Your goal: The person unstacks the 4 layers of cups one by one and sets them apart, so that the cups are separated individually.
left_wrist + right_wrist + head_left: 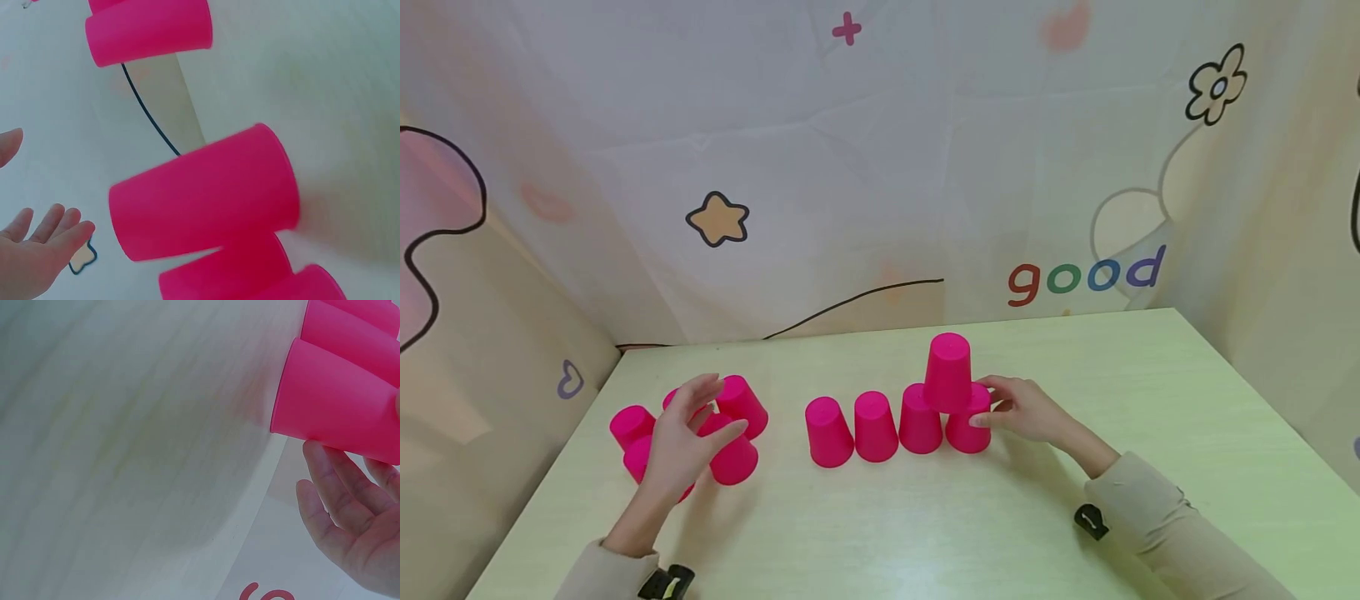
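Note:
Four upside-down pink cups make a row at the middle of the table, the left one leaning slightly in view. Another upside-down pink cup sits on top, bridging the two right-hand ones. My right hand holds the rightmost cup of the row, thumb in front and fingers at its far side; the right wrist view shows fingertips against its wall. Over a loose cluster of pink cups at the left hovers my left hand, thumb and fingers spread, with nothing in it. It partly hides the cluster.
Several upside-down cups, including one at the back and one at the front, stand close together at the left. The pale table ends at a printed cloth backdrop behind and at both sides.

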`<state>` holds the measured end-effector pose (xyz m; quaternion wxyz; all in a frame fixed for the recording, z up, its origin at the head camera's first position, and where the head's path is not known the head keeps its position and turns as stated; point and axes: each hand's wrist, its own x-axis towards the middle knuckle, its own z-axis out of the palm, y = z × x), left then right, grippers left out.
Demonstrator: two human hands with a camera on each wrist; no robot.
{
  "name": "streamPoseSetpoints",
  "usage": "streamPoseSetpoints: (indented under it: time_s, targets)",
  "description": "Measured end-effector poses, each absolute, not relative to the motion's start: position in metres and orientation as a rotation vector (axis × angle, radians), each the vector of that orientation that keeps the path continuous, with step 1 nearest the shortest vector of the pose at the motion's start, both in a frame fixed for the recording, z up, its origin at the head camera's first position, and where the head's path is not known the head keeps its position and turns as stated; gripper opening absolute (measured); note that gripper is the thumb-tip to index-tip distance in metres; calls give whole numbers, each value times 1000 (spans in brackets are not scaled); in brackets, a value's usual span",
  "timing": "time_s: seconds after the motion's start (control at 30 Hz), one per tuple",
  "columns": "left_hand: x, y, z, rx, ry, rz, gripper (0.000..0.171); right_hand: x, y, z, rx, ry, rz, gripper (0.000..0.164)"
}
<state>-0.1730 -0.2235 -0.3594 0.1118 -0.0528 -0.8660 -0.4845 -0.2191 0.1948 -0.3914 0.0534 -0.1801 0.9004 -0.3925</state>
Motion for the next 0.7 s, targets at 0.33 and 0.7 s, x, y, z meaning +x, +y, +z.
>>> streamPoseSetpoints:
  time_s: [0.33,0.7]
  targets:
    - [-179,-191,-350,-295,-2452,-1555,67,-220,195,-393,-551,2728,-1185,54]
    - [-184,-147,-346,-505,-2282,-1773,67,-222,197,-394,-547,2721,-1185,52]
